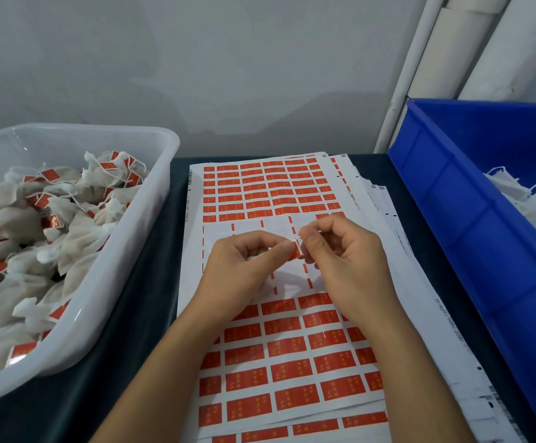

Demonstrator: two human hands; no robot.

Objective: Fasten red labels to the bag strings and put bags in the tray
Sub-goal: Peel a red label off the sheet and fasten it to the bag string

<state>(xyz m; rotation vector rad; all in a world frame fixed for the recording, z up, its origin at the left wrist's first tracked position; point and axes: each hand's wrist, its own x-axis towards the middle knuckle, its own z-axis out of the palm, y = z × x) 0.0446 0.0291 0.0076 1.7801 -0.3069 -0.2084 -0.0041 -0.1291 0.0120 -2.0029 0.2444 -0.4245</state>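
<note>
Both hands meet over the middle of a sheet of red labels [279, 350]. My left hand [244, 266] pinches a small red label [296, 252] between thumb and forefinger. My right hand [340, 251] pinches the same label from the other side, with a bit of white string [298, 236] poking up between the fingertips. The bag on that string is hidden behind my hands. A clear plastic tray [138, 251] on the left holds several white bags with red labels on them [36, 231].
A blue crate [471, 219] on the right holds unlabelled white bags [535, 199]. More label sheets are stacked under the top one, fanned out to the right [420, 298]. A dark cloth [151, 298] covers the table. A grey wall stands behind.
</note>
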